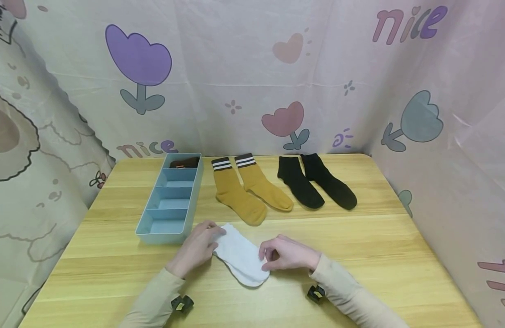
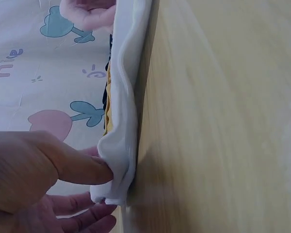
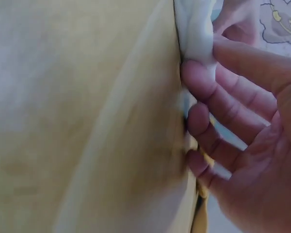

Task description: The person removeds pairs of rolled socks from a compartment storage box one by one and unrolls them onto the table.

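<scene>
A pair of white socks [image 1: 242,257], one laid over the other, lies at the near middle of the wooden table. My left hand [image 1: 198,247] pinches its upper left end; in the left wrist view the thumb presses on the white fabric [image 2: 121,160] with other fingers behind it. At the lower right end, my right hand [image 1: 291,253] grips the edge between thumb and index finger, as the right wrist view shows, while its remaining fingers curl loosely beside the fabric [image 3: 198,41].
Left of the socks stands a light blue box [image 1: 191,200] with several compartments, a dark brown folded item [image 1: 184,162] in the farthest one. Mustard socks with striped cuffs [image 1: 240,196] and black socks [image 1: 303,187] lie farther back. A printed curtain [image 1: 219,54] hangs behind the table.
</scene>
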A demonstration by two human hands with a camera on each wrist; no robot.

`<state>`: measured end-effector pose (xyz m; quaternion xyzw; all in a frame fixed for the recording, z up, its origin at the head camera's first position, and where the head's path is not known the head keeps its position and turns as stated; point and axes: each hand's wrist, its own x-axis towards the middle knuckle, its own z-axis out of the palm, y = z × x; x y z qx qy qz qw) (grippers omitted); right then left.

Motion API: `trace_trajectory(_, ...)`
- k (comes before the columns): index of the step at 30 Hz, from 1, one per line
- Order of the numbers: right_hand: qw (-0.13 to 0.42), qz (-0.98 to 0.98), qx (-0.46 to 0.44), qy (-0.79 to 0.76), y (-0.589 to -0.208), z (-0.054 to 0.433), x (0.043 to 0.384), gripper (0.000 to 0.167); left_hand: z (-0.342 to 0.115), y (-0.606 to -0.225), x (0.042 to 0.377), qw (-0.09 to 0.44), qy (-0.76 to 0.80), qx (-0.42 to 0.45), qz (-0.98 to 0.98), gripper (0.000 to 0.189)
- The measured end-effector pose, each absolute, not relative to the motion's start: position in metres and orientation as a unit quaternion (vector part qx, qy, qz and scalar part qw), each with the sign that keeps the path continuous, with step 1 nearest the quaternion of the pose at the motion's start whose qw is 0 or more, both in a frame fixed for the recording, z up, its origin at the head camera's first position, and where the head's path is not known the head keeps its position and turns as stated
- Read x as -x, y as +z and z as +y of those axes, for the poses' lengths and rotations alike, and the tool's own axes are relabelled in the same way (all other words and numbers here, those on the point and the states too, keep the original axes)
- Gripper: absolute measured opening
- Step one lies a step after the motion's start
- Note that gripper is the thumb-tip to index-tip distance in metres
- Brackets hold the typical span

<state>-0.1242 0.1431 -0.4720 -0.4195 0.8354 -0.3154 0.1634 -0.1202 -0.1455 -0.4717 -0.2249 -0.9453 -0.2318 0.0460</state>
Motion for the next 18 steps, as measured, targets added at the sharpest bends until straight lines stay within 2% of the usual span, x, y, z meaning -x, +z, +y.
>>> trace_trajectory(4,0.138,0.864,0.387,-0.291,-0.4706,0.1422,0.1218,0.027,-0.1449,-0.4717,0.1211,0.037,-0.249,0.191,-0.949,0.037)
trace_trajectory(8,0.125,0.888,0.363,-0.253,-0.4705,0.1426,0.1199,0.025,-0.1445,-0.471,0.1217,0.034,-0.257,0.172,-0.95,0.041)
trace_trajectory(18,0.124,0.876,0.402,-0.236,-0.4696,0.1359,0.1174,0.026,-0.1447,-0.4702,0.1233,0.038,-0.25,0.169,-0.953,0.043)
